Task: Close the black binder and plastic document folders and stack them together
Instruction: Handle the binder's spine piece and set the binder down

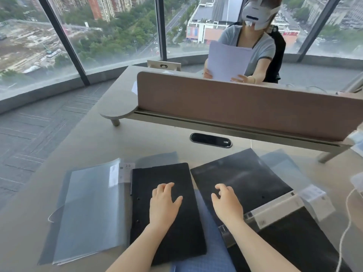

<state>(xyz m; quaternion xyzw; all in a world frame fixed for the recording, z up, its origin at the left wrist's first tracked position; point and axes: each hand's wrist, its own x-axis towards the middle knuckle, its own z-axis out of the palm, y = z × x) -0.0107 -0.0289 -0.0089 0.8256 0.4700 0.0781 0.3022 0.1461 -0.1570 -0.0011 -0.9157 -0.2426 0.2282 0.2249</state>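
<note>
A black binder (177,228) lies flat and closed on the desk in front of me. My left hand (164,204) rests palm down on its cover, fingers spread. To its left lies a translucent plastic document folder (92,211) with its clear sleeves fanned open. To the right lies another folder with a black cover (247,183), clear sleeves (284,167) and a white label strip (275,210), spread open. My right hand (225,201) hovers over the black cover's near edge, fingers loosely curled, holding nothing.
The grey desk (98,146) carries a cable port (210,140) and a brown divider panel (245,107) behind the folders. A person (255,46) sits beyond the divider holding paper. A white cable (345,232) runs along the right edge.
</note>
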